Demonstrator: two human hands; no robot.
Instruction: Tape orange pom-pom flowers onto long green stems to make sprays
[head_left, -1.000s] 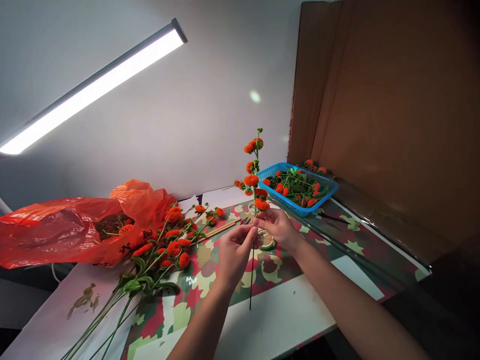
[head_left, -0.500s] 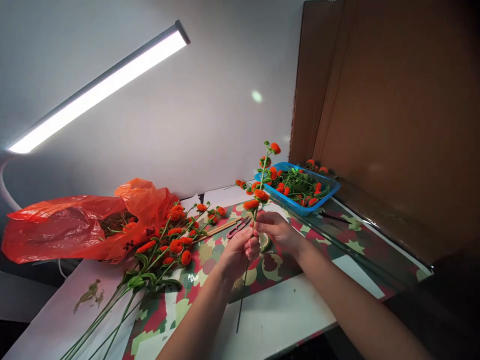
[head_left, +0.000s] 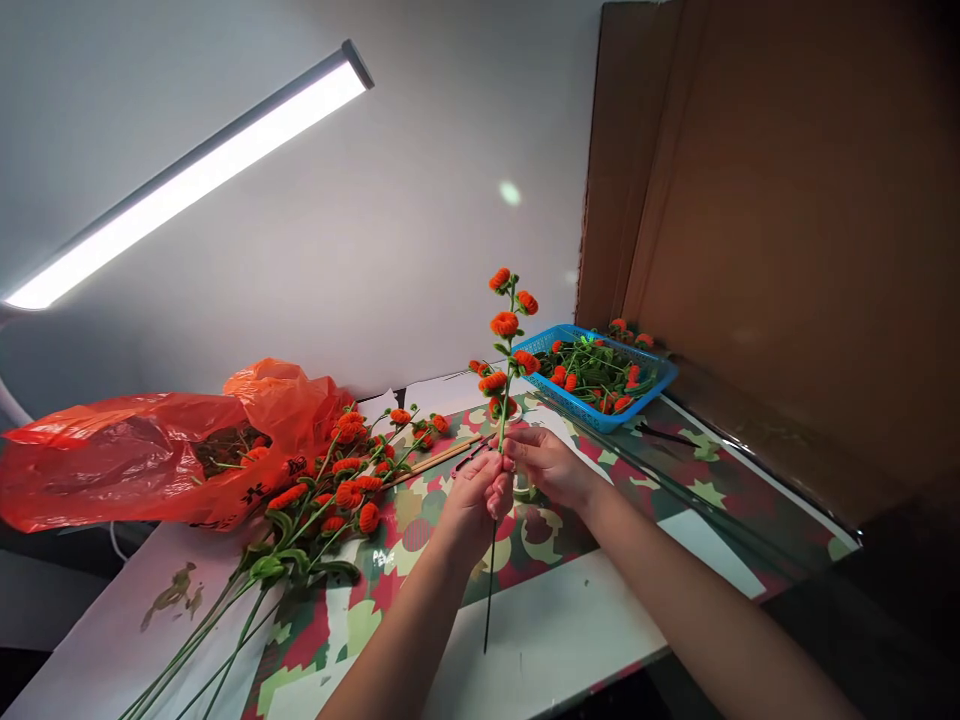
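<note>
Both hands hold one artificial flower stem (head_left: 505,355) upright above the table; it carries several small orange pompom blooms on a green wire. My left hand (head_left: 474,503) is closed round the stem just under the blooms, and the dark bare wire (head_left: 489,590) hangs below it. My right hand (head_left: 546,462) pinches the same stem from the right, fingers pressed together beside the left hand's fingertips. A green tape roll (head_left: 525,490) lies on the table under the right hand, mostly hidden.
Several finished orange flower stems (head_left: 330,490) lie left of my hands, beside an orange plastic bag (head_left: 142,455). A blue basket (head_left: 600,375) of loose orange blooms stands at the back right. Wooden sticks and small scissors (head_left: 450,458) lie on the patterned mat (head_left: 675,480). Brown cardboard (head_left: 787,230) walls the right.
The stem tilted right half a second ago and is upright again now. My left hand has closed further round it; both hands stay in nearly the same place.
</note>
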